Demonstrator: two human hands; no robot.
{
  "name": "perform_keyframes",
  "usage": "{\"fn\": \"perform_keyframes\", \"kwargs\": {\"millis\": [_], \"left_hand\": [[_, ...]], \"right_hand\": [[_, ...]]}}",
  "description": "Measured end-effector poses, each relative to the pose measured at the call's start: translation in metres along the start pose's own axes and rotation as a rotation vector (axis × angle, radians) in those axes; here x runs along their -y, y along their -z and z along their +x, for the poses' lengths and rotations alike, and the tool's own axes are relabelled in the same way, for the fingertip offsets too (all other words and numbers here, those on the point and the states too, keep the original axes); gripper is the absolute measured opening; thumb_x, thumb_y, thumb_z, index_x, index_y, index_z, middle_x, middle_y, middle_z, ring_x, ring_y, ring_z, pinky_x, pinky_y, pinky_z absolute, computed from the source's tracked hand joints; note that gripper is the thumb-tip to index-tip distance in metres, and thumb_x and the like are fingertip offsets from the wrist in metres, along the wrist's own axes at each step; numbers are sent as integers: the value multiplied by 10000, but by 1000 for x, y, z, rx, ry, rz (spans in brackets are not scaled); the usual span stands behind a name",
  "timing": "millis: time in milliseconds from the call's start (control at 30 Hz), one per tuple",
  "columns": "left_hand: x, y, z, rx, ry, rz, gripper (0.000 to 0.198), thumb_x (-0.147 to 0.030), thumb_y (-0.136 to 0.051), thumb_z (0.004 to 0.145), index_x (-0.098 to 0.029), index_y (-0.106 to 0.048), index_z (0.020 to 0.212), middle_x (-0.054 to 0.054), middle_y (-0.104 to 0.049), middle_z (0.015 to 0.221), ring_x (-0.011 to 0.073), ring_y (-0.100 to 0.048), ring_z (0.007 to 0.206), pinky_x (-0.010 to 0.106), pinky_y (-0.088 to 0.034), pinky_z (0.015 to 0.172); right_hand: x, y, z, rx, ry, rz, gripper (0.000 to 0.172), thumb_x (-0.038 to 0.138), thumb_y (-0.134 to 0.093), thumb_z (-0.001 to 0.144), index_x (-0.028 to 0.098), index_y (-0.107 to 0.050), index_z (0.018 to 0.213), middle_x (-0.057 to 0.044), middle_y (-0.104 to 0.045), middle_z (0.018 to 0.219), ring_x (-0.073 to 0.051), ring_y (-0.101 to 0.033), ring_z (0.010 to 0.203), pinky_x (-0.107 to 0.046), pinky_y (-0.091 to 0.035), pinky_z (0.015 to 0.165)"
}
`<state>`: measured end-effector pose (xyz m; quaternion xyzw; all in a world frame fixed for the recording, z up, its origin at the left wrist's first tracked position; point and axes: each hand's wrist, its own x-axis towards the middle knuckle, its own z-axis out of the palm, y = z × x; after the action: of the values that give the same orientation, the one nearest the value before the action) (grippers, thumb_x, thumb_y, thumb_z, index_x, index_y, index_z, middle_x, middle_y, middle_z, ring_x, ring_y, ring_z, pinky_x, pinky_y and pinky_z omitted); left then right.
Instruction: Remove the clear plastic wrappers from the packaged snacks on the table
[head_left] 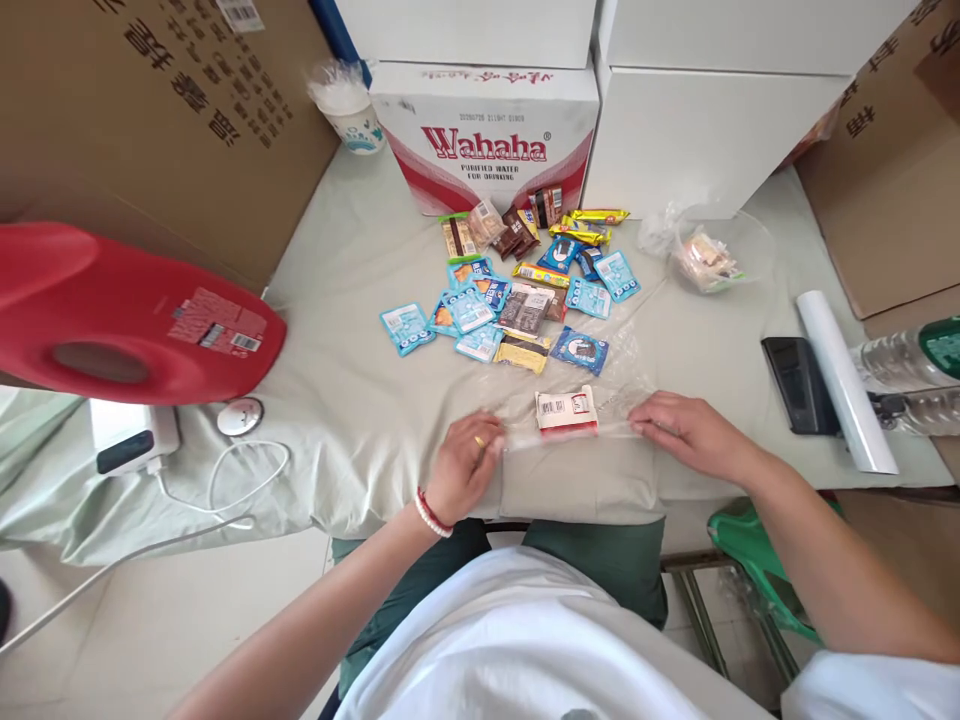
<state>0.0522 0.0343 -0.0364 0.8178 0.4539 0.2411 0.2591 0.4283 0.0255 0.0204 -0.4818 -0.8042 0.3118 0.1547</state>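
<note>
A clear plastic bag (616,412) lies spread at the table's front edge. My left hand (466,460), wearing a ring and bracelets, pinches its left side. At the opposite side my right hand (686,430) grips the bag between thumb and fingers. A white and red snack packet (566,411) lies between my hands, in or under the film; I cannot tell which. Beyond it is a loose pile of wrapped snacks: light-blue packets (405,328), a dark-blue packet (580,350), a yellow packet (522,352), a grey-brown packet (526,309) and slim yellow bars (600,216).
A Wahaha water carton (487,140) and white boxes (705,140) stand behind. To the left are a red jug (135,310), a white power bank (135,440) and its cable. A clear bowl (757,250), phone (801,385), white roll (847,385) and plastic bottles (907,360) sit right.
</note>
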Motion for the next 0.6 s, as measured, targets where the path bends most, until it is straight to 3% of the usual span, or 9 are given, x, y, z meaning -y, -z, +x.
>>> {"fn": "perform_keyframes", "kwargs": {"millis": [100, 167, 267, 367, 500, 600], "left_hand": [[2, -5, 20, -180, 292, 170, 282, -396, -541, 990, -233, -667, 798, 99, -737, 957, 316, -626, 1079, 502, -504, 945], [4, -11, 31, -239, 416, 279, 222, -415, -625, 918, -227, -687, 817, 122, -718, 1007, 356, -597, 1066, 529, -490, 916], [7, -19, 40, -303, 470, 327, 273, -396, -637, 886, -203, -706, 1067, 145, -685, 1097, 365, -588, 1082, 527, -480, 921], [7, -24, 41, -313, 479, 340, 368, -395, -622, 895, -195, -671, 1201, 153, -669, 1148, 362, -587, 1102, 521, -468, 944], [3, -25, 40, -271, 478, 367, 314, -401, -611, 920, -205, -694, 1151, 154, -671, 1152, 366, -581, 1104, 518, -468, 926], [3, -24, 41, -270, 462, 381, 224, -396, -606, 934, -212, -706, 1016, 150, -671, 1114, 366, -580, 1079, 514, -472, 895]], "right_hand": [[-10, 22, 38, 55, -115, -122, 344, 392, -494, 1034, 191, -767, 1089, -97, -770, 997, -236, -710, 894, -370, -568, 835], [-16, 28, 69, -1, -145, -292, 347, 383, -524, 1008, 177, -767, 1145, -127, -752, 1055, -277, -688, 967, -404, -550, 872], [-14, 23, 117, -121, -57, -460, 447, 415, -602, 977, 176, -696, 1343, -171, -692, 1252, -345, -593, 1194, -456, -499, 983], [-4, 9, 155, -39, -43, -501, 519, 378, -741, 887, 168, -682, 1358, -163, -717, 1191, -356, -579, 1182, -437, -483, 969], [15, 0, 166, 92, -102, -466, 194, 204, -649, 922, 179, -777, 1065, -101, -748, 947, -293, -640, 1022, -341, -466, 845], [38, 1, 143, 73, -25, -426, 256, 177, -549, 976, 203, -768, 1106, -86, -735, 999, -242, -657, 953, -299, -441, 751]]}}
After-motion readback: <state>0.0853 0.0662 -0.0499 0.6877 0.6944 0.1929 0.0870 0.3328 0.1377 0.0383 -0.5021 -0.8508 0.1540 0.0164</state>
